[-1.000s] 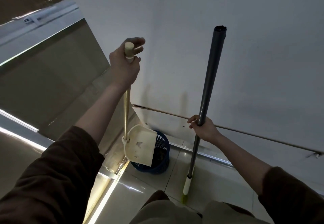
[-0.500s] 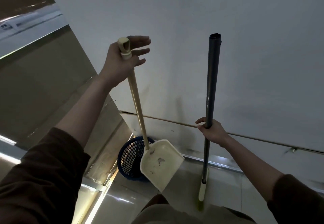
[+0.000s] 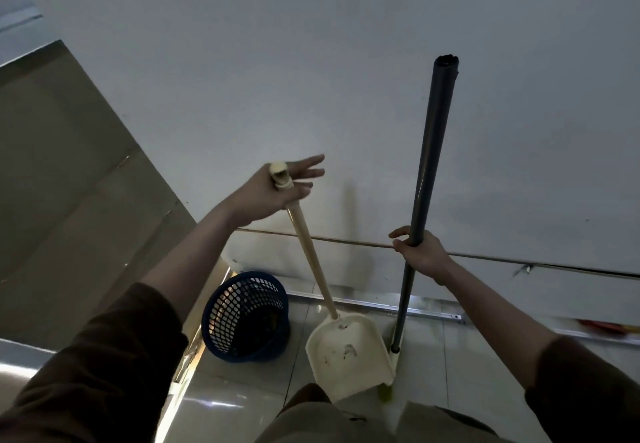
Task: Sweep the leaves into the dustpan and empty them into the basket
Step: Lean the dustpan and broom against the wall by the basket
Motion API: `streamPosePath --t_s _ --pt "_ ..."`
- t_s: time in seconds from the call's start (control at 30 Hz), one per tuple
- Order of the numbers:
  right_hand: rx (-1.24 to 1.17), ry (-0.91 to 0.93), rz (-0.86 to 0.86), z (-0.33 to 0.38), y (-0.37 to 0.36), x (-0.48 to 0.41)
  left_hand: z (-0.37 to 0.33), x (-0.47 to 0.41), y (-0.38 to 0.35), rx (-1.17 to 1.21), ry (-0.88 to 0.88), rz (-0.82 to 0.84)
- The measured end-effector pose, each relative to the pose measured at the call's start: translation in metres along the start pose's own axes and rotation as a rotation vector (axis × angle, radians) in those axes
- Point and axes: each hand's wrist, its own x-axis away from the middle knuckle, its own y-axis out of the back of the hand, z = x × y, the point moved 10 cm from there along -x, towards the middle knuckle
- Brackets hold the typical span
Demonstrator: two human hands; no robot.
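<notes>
Cream plastic dustpan [image 3: 349, 356], smooth and matt; blue plastic mesh basket [image 3: 242, 318]; dark, smooth broom handle [image 3: 429, 151]; glossy tiled floor [image 3: 450, 349].

Dustpan [image 3: 349, 356] beside basket [image 3: 247, 318], seemingly almost empty, broom [image 3: 420, 200] upright.

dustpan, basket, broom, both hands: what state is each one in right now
dustpan: held up by its handle, tilted, only a few scraps inside
basket: upright on the floor, dark debris inside
broom: upright, foot near the floor
left hand: loose hold on dustpan handle, fingers spread
right hand: closed around broom pole
</notes>
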Motion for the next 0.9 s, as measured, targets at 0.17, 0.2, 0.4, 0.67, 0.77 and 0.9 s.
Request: streamPosePath --t_s 0.17,0.2,0.4,0.67,0.77,0.9 --pt "0.013 -0.036 -0.029 -0.004 -0.002 0.000 0.052 -0.001 -0.038 0.016 0.080 0.064" --pt "0.013 -0.046 -0.036 -0.005 -0.002 0.000 0.062 -0.001 -0.041 0.027 0.092 0.044" --pt "0.046 -0.067 -0.078 -0.006 -0.008 -0.001 0.113 -0.002 -0.051 0.081 0.133 -0.087" --pt "0.058 -0.067 -0.040 0.001 -0.033 -0.008 0.173 -0.007 -0.056 0.161 0.265 -0.199" --pt "0.090 -0.059 -0.022 0.005 -0.043 -0.011 0.191 -0.011 -0.055 0.141 0.319 -0.226" --pt "0.142 -0.052 -0.019 0.008 -0.050 -0.015 0.205 -0.021 -0.056 0.144 0.325 -0.240"
